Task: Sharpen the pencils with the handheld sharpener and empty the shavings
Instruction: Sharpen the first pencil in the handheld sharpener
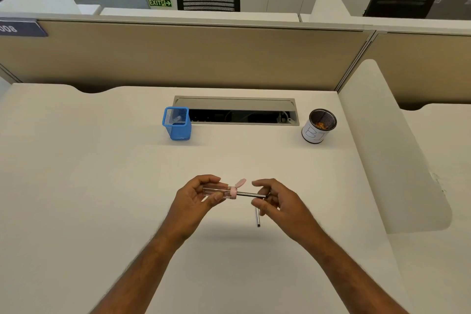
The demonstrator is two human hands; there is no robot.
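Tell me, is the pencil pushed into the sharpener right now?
Yes, the pencil in the right hand runs into the sharpener held by the left hand.

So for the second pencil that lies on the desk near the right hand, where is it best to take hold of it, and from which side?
Grip the loose pencil at its near half, from above. It lies flat on the desk, so only a thumb-and-finger pinch across its thin shaft seems workable. Its far end is hidden under the right hand, which already pinches the pencil in the sharpener, so the left hand would have to free itself first.
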